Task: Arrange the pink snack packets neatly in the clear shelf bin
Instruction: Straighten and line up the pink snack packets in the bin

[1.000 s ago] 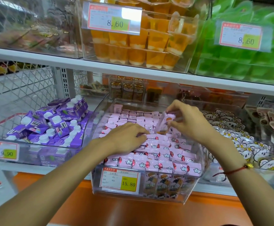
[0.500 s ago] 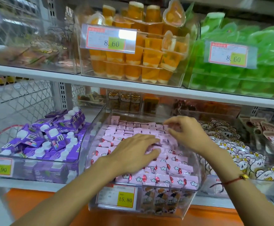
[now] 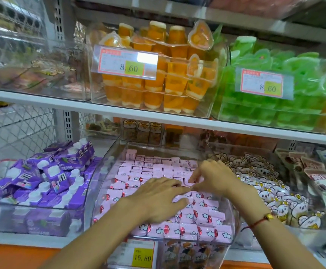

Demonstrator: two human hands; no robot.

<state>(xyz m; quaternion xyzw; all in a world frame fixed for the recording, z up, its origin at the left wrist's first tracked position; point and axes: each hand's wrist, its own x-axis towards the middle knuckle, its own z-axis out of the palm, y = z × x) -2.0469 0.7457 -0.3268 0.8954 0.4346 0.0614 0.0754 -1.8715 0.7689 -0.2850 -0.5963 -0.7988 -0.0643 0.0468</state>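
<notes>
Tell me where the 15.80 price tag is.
The 15.80 tag is at the bottom centre of the head view, on the front of the clear bin of pink packets, below the left hand.

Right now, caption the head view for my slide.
Both hands flat on pink snack packets in the clear bin.

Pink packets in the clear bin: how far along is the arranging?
Mostly done: the pink snack packets lie in fairly even rows across the clear shelf bin. In hand: the left hand rests flat on the middle rows while the right hand fingers a packet. Left: evening out those middle rows.
</notes>
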